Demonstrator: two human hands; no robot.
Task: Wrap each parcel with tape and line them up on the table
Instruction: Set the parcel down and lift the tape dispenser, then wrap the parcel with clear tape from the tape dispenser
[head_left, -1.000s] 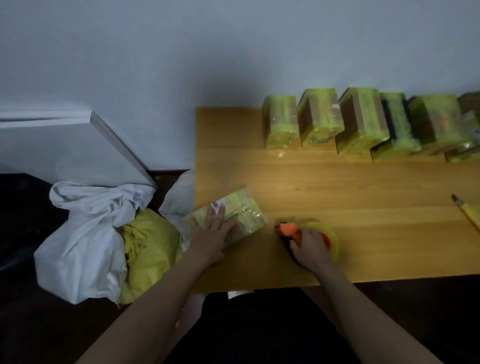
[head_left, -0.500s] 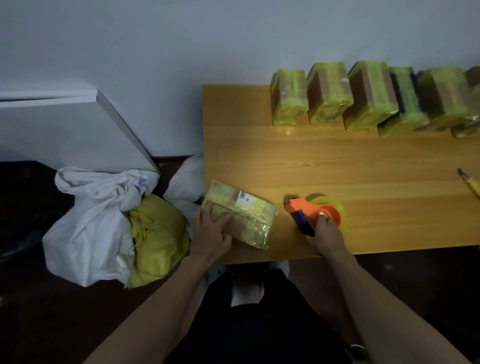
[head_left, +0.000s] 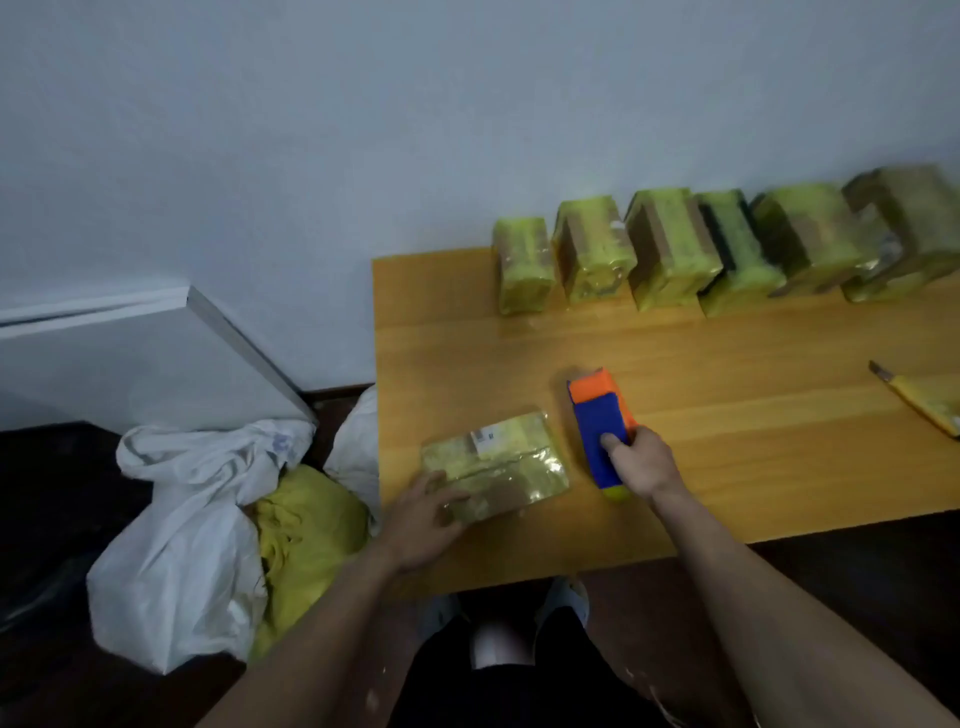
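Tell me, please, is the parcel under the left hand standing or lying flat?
Lying flat: the parcel rests broad-face down on the table.

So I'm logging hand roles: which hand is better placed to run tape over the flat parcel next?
The right hand: it already grips the tape dispenser just beside the parcel, while the left hand rests on the parcel's near end, steadying it.

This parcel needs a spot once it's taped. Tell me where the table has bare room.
Bare table runs across the middle, between the row of wrapped parcels at the wall and the tape dispenser. The back left corner beside the row's left end is free too. It is crowded along the wall, at the near left around the parcel, and by the yellow knife.
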